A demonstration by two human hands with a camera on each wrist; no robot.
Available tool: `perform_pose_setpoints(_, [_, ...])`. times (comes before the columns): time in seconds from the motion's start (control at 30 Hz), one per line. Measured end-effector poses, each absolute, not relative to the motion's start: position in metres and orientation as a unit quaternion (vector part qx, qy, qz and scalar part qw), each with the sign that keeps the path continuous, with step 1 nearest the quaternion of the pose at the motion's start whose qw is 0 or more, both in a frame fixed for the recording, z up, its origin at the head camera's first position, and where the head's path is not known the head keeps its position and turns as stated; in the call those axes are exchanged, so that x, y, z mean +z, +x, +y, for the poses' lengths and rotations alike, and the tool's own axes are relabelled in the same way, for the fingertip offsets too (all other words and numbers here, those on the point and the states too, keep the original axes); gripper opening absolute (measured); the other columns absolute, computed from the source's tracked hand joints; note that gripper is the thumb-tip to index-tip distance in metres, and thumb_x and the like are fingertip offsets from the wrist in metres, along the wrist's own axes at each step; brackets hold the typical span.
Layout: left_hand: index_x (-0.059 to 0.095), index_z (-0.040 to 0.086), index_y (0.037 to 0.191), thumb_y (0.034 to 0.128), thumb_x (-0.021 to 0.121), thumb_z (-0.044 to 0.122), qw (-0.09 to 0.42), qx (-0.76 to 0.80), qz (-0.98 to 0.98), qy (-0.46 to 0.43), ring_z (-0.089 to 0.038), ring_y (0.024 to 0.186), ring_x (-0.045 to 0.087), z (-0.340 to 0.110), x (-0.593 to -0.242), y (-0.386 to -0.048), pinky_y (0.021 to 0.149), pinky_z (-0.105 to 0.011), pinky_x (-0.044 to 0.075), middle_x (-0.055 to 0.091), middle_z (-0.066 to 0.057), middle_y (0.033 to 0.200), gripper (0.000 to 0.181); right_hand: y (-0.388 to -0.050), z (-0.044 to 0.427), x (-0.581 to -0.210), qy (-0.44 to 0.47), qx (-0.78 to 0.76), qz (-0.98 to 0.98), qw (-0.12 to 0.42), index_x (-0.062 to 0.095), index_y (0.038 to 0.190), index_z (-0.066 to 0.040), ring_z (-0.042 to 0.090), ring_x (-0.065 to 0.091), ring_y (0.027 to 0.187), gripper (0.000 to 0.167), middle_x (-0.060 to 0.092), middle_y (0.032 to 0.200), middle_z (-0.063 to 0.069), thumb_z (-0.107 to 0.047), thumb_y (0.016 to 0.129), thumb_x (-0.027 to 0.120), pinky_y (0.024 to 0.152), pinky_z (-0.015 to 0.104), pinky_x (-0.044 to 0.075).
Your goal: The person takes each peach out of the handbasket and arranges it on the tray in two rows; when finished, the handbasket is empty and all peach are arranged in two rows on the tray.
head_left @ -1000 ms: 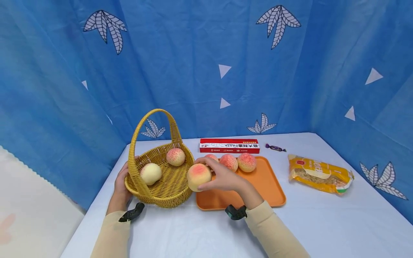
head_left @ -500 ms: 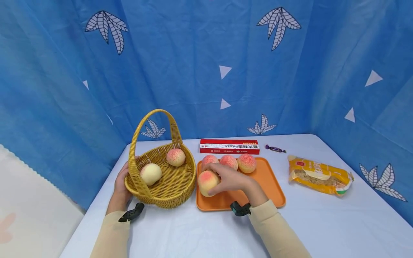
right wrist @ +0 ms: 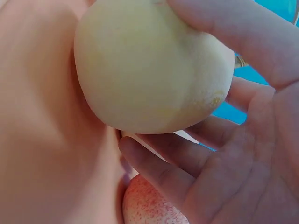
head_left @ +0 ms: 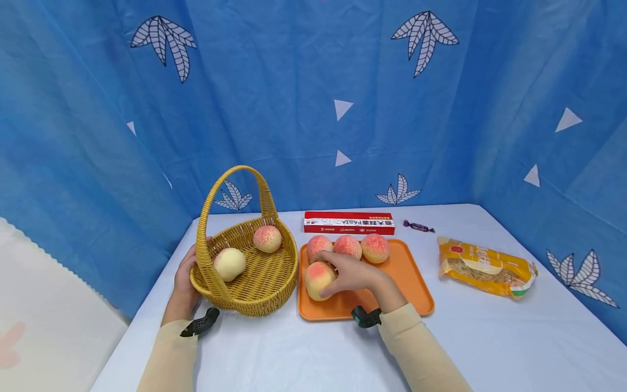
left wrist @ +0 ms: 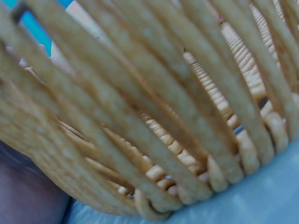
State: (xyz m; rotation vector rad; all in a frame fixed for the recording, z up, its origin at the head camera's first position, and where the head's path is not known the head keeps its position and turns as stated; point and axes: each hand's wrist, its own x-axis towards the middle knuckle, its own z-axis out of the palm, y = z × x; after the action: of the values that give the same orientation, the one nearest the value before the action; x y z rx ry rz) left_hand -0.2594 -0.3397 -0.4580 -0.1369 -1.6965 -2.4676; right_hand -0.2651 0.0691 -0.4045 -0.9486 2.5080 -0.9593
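Observation:
A peach [head_left: 320, 280], yellow with a reddish top, is gripped between the thumb and fingers of my right hand [head_left: 350, 272], low over the left part of an orange tray [head_left: 401, 288]. In the right wrist view the peach [right wrist: 149, 70] shows its pale side. Three red-speckled peaches [head_left: 375, 248] line the tray's back edge. To the left stands a yellow wicker basket [head_left: 262, 302] with an arched handle. Inside lie a pale peach [head_left: 229, 264] and a red-speckled peach [head_left: 267, 239]. My left hand [head_left: 184, 277] holds the basket's left side, its fingers partly hidden.
Behind the tray lies a red pasta box [head_left: 349, 223], with a purple wrapped candy [head_left: 418, 226] to its right. A yellow food bag [head_left: 485, 267] lies farther right on the white table [head_left: 274, 354]. A blue curtain [head_left: 294, 109] closes off the back and sides.
My right hand has moved right and slightly down with the peach, from beside the basket's rim to over the tray. The left hand and basket have stayed in place.

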Motion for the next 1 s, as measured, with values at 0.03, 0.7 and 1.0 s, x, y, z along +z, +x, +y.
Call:
perform_pose_setpoints(0.03, [0.049,0.012,0.144,0.103,0.027,0.004,0.072,-0.821,-0.564,-0.048,-0.009,0.118,0.046,-0.3397,-0.4578,-0.2592,0.088,-0.015,0.046,0.049,0.006,0.138,0.048,-0.2653,0.0693,-0.405,-0.331,-0.335,0.87,0.147,0.054,0.133,-0.024,0.012,0.058,0.114,0.063,0.061,0.128,-0.006,-0.034,0.079,0.084,0.103,0.038,0.049])
perform_pose_setpoints(0.7, [0.049,0.016,0.145,0.1015,0.023,0.001,0.075,-0.808,-0.583,-0.037,-0.009,0.127,0.039,-0.3407,-0.4582,-0.2602,0.097,-0.017,0.039,0.042,0.006,0.142,0.052,-0.2673,0.0709,-0.4094,-0.329,-0.323,0.871,0.17,0.05,0.143,-0.022,0.016,0.053,0.126,0.07,0.056,0.141,-0.004,-0.035,0.082,0.082,0.111,0.043,0.043])
perform_pose_setpoints(1.0, [0.044,0.01,0.148,0.1023,0.024,0.002,0.074,-0.812,-0.577,-0.05,-0.01,0.126,0.039,-0.3408,-0.4583,-0.2599,0.097,-0.018,0.04,0.042,0.005,0.142,0.05,-0.266,0.0728,-0.4034,-0.333,-0.331,0.867,0.166,0.05,0.144,-0.016,0.017,0.052,0.128,0.069,0.056,0.14,-0.002,-0.034,0.084,0.079,0.107,0.042,0.047])
